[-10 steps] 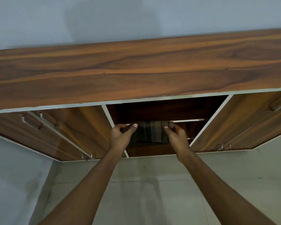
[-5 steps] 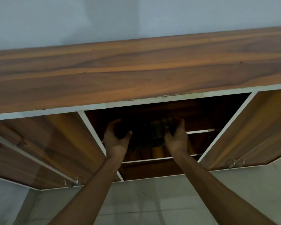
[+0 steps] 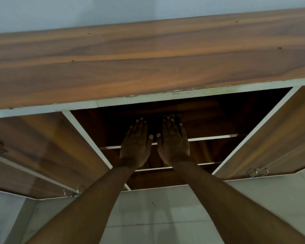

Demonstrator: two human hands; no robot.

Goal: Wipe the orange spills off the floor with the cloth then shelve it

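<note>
Pale wall (image 3: 60,11) behind, pale tiled floor (image 3: 165,208) below; no orange marks on the patch of floor in view. Wood-grain cabinet (image 3: 148,59) stands against the wall with its doors swung wide: left door (image 3: 42,147), right door (image 3: 271,138). The middle bay is open, with two shelves inside: upper shelf (image 3: 211,137), lower shelf (image 3: 209,163). The person leans over it, both arms reaching into the bay. Left hand (image 3: 136,147) and right hand (image 3: 173,147) lie side by side, backs up, fingers straight and close together, thumbs nearly touching, gripping nothing. The fingertips reach past the upper shelf's edge into the dark. Cloth: not plainly seen. There is only a dark mass just beyond the fingertips, deep on the upper shelf, which I take to be it; I cannot tell whether the fingers touch it. Lower shelf: something orange-brown shows beneath the upper shelf's edge, too dim to name. Step, as I judge it: the shelving, the last part of the task, with the cloth being pushed home. The next move calls for drawing both hands straight back without dragging the cloth forward, then perhaps closing the doors.
</note>
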